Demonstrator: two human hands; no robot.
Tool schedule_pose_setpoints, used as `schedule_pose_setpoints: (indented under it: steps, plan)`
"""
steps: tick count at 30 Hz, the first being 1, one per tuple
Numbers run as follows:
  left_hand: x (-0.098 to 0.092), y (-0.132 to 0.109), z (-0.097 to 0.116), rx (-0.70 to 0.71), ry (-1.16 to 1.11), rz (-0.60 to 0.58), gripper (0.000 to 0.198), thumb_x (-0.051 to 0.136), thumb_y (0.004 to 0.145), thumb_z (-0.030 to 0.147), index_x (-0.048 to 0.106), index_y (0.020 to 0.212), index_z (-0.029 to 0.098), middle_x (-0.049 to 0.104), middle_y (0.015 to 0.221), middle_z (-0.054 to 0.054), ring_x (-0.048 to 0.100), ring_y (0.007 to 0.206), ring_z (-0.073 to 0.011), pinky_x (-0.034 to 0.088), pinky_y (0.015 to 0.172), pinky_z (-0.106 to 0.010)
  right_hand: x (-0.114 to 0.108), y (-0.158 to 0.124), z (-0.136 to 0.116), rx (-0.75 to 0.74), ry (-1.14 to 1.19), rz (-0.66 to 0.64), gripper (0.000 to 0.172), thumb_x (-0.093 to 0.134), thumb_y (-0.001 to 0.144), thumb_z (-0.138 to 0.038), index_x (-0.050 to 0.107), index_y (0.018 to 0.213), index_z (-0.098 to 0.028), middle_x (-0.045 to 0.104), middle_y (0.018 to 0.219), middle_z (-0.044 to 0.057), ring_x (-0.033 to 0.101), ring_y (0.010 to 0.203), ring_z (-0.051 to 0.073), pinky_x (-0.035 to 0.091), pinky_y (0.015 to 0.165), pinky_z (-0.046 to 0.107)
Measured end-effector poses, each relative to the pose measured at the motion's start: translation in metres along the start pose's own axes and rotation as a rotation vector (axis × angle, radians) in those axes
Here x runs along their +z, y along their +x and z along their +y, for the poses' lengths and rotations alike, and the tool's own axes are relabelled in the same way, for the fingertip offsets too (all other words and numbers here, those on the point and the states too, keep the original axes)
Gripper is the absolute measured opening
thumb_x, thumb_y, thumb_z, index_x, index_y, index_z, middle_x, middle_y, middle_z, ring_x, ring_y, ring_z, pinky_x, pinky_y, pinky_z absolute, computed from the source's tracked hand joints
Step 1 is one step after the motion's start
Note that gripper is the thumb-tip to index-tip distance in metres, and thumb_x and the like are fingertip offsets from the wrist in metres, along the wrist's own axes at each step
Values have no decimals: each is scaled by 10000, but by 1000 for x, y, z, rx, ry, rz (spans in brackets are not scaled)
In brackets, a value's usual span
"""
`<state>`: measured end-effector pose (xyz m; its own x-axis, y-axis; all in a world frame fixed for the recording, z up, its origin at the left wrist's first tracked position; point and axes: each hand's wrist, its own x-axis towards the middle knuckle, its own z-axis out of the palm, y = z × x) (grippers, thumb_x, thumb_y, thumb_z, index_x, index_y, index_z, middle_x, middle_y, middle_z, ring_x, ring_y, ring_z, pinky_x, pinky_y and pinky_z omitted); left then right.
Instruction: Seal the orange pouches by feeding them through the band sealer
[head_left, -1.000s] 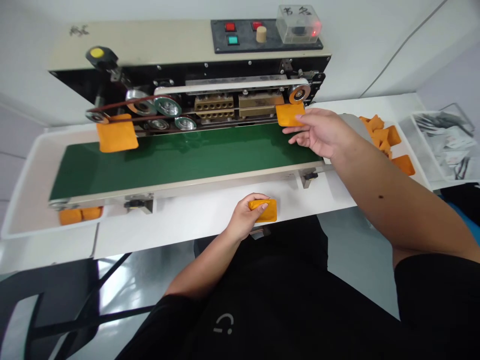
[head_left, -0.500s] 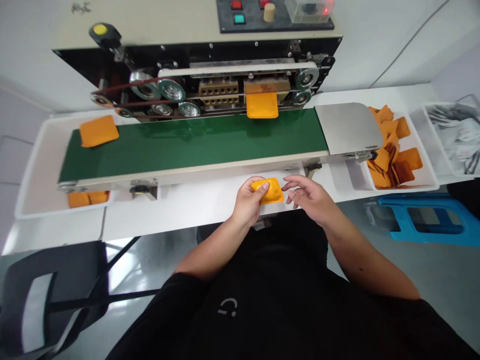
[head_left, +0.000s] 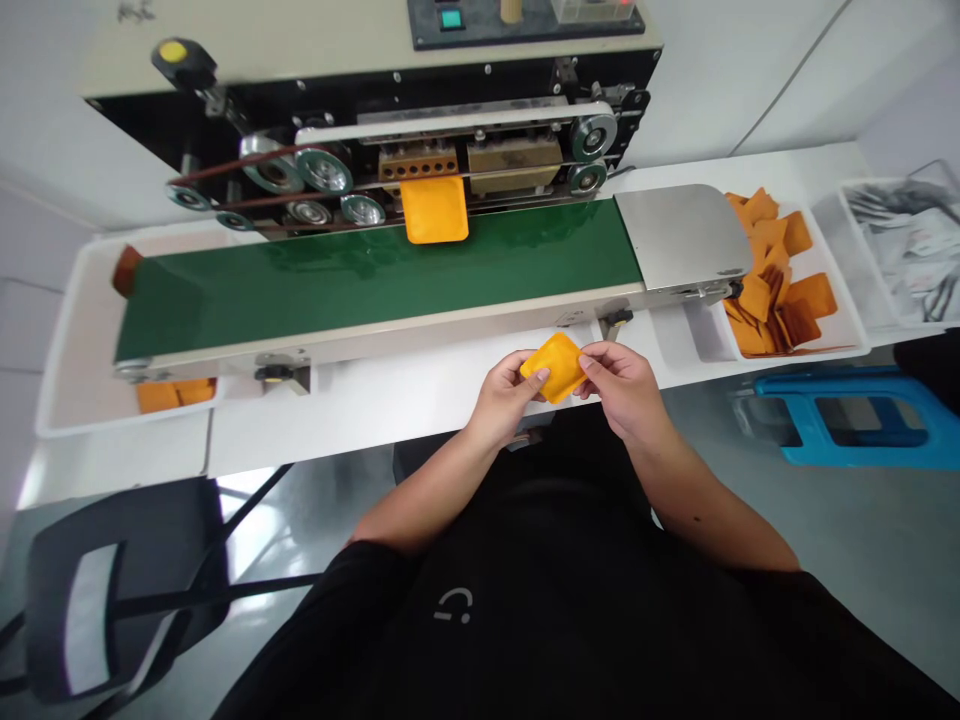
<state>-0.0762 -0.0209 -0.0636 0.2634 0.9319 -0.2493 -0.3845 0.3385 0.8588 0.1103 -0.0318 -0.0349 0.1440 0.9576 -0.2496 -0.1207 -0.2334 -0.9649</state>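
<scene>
Both my hands pinch one small orange pouch [head_left: 556,364] above the white table's front edge. My left hand [head_left: 507,400] grips its left side and my right hand [head_left: 624,386] grips its right corner. Behind them runs the green conveyor belt [head_left: 375,275] of a band sealing machine [head_left: 420,150]. A second orange pouch [head_left: 435,210] rides under the sealing head near the belt's middle. At the belt's far left end another orange pouch [head_left: 126,270] tips over the edge.
A white tray [head_left: 840,335] at the right holds several loose orange pouches [head_left: 776,290]. A white bin [head_left: 52,400] at the left holds sealed pouches [head_left: 174,392]. A further tray of packets [head_left: 907,260] sits far right, a blue stool [head_left: 847,430] below it, a dark chair [head_left: 112,590] lower left.
My right hand came back from the belt and closed on the pouch my left hand held. The fed pouch travelled left along the sealer. The leftmost pouch reached the belt's end.
</scene>
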Motion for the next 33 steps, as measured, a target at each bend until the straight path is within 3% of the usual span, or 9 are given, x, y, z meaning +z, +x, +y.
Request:
schedule_pose_setpoints:
  steps: [5, 10, 12, 15, 19, 22, 26, 29, 33]
  plan:
    - [-9, 3, -3, 12, 142, -106, 569, 933, 854, 559, 754, 1240, 183, 810, 1025, -62, 734, 787, -157, 564, 654, -245, -4, 1, 2, -5, 5, -26, 439, 879, 865, -548, 700, 1108, -229, 739, 966, 18, 701, 644, 132, 626, 642, 301]
    - [-21, 9, 7, 45, 325, -161, 387, 847, 949, 501, 793, 1160, 181, 739, 858, -21, 653, 667, -126, 552, 628, -247, -15, -3, -13, -103, -340, -162, 490, 810, 940, -434, 696, 1398, -301, 743, 1220, 67, 729, 910, 206, 612, 765, 348]
    - [-23, 9, 13, 49, 392, -199, 306, 860, 938, 458, 815, 1079, 190, 749, 908, -36, 667, 716, -140, 563, 638, -251, -17, -4, -24, -153, -525, -200, 351, 779, 948, -390, 763, 1284, -289, 763, 1143, 63, 704, 903, 226, 576, 761, 360]
    - [-23, 8, 21, 89, 399, -190, 282, 855, 948, 446, 829, 1080, 199, 772, 1005, -63, 692, 793, -161, 589, 692, -268, -17, -3, -40, -161, -722, -317, 92, 723, 953, -327, 760, 955, -243, 723, 847, 19, 604, 720, 187, 468, 661, 323]
    - [-21, 4, 30, 207, 348, -120, 350, 843, 970, 484, 820, 1187, 210, 778, 1136, -103, 692, 939, -191, 601, 784, -289, -26, 9, -64, -88, -722, -401, 145, 735, 946, -353, 714, 883, -225, 658, 710, -1, 559, 626, 159, 411, 581, 286]
    - [-24, 2, 35, 240, 322, -79, 386, 837, 975, 531, 815, 1195, 215, 771, 1134, -106, 677, 953, -194, 593, 809, -297, -40, 29, -90, -7, -503, -308, 208, 776, 951, -417, 730, 1015, -224, 677, 707, 10, 582, 571, 159, 455, 547, 284]
    - [-30, 2, 35, 227, 285, -42, 387, 828, 978, 565, 814, 1133, 210, 772, 1084, -89, 656, 842, -161, 578, 800, -300, -53, 72, -128, -59, -177, -19, 182, 801, 940, -326, 689, 1021, -208, 714, 728, 41, 549, 515, 134, 430, 496, 256]
    - [-32, 3, 32, 221, 269, -28, 378, 834, 973, 563, 817, 1109, 211, 768, 1059, -79, 646, 814, -151, 568, 790, -297, -51, 105, -146, -70, -88, 83, 92, 753, 961, -199, 672, 1001, -210, 729, 758, 45, 582, 563, 139, 455, 522, 242]
    - [-33, 4, 30, 222, 259, -29, 366, 834, 974, 560, 823, 1091, 214, 764, 1040, -76, 647, 821, -153, 552, 784, -293, -37, 137, -154, 6, -95, 125, 128, 659, 1026, -131, 610, 936, -207, 735, 804, 48, 588, 578, 121, 453, 532, 210]
